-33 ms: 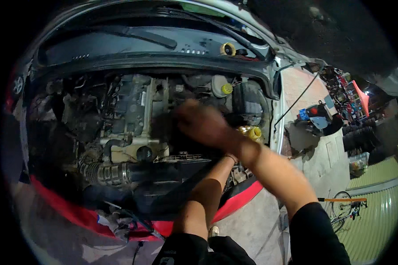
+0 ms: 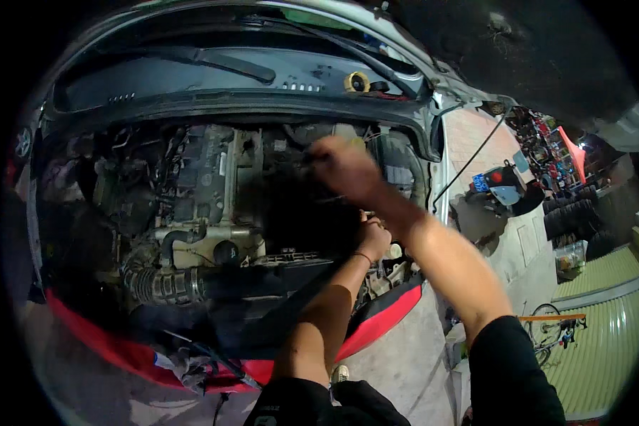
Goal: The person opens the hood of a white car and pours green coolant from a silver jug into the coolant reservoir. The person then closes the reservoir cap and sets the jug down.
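Right hand (image 2: 344, 167) is hovering, blurred, on near side of pale reservoir (image 2: 346, 132); grip, cannot tell. Left hand (image 2: 375, 238) is showing nearer, curled; contents hidden, cannot tell. Engine (image 2: 207, 167) is sitting left of both.

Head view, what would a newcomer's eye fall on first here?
Probably the blurred right hand above the car's engine, with the left hand lower in the picture, near the right forearm. Next might come the bright red bumper along the car's near edge, and the yellow ring at the far side, below the windshield.
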### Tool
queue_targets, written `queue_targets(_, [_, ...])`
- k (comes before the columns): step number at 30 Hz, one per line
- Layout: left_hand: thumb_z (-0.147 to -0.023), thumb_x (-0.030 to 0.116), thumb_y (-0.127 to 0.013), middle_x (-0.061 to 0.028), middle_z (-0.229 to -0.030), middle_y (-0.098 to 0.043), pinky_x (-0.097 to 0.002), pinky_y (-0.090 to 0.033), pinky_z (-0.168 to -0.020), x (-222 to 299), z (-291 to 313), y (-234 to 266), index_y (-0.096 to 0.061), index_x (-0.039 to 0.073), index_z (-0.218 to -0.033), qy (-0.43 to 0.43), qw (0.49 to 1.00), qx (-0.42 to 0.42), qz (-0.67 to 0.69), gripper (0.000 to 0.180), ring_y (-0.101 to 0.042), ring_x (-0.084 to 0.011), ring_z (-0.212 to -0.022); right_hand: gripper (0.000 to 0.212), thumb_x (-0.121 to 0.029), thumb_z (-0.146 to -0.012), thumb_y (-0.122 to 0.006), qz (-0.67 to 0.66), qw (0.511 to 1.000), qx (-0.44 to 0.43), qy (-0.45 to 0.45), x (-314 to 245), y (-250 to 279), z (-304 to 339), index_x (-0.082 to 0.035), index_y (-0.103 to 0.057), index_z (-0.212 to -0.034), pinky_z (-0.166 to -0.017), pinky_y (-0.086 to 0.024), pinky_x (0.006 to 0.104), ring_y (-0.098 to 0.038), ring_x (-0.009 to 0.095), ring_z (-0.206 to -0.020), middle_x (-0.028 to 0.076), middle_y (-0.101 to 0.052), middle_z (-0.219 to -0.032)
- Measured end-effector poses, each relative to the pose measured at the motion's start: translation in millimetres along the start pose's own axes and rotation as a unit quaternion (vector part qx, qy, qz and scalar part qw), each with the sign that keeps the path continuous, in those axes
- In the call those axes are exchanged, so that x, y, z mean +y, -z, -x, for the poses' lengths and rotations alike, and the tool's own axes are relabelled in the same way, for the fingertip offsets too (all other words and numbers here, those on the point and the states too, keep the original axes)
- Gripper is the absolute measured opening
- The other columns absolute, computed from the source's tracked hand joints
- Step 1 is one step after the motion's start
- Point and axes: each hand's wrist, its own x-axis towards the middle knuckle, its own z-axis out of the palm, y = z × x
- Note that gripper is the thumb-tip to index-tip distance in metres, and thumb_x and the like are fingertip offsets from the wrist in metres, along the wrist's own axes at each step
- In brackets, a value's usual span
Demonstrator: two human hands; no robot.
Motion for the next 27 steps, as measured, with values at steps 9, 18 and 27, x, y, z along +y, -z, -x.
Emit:
queue_targets(9, [-0.088, 0.014, -0.052, -0.0240, -0.101, -0.067, -0.0446, -0.038, -0.114, 15.3, 11.6, -13.4, -0.067, 0.003, -0.079, 0.010, 0.999, 0.008, -0.043, 0.020, -0.049, -0.0456, -0.128, 0.068, -0.046, -0.084, -0.066, 0.169, 0.880, 0.091, -0.435, 175.9, 67.7, -81.9, -0.004, -0.053, -0.136, -0.105, -0.047, 0.0481, -0.054, 0.041, -0.128, 0.023, -0.060, -0.135])
queue_targets(18, [-0.082, 0.013, -0.059, -0.0426, -0.141, -0.042, -0.0484, -0.048, -0.104, 47.0, 18.3, -0.4, -0.065, 0.004, -0.087, 0.071, 0.996, -0.018, 0.051, 0.012, -0.051, -0.0523, -0.125, 0.070, -0.052, -0.078, -0.071, 0.248, 0.881, 0.146, -0.376, 196.7, 71.7, -66.9, -0.022, -0.056, -0.139, -0.105, -0.044, 0.0541, -0.053, 0.038, -0.129, 0.019, -0.057, -0.135])
queue_targets(27, [-0.092, 0.011, -0.053, -0.0365, -0.131, -0.054, -0.0479, -0.044, -0.107, 63.5, 21.4, -10.4, -0.055, -0.008, -0.120, 0.151, 0.987, 0.040, 0.026, 0.035, -0.055, -0.0491, -0.122, 0.037, -0.031, -0.089, -0.072, -0.285, 0.821, 0.294, -0.398, 66.1, 98.8, 156.3, 0.001, -0.064, -0.107, -0.081, -0.048, 0.0292, -0.059, 0.013, -0.086, 0.006, -0.065, -0.094])
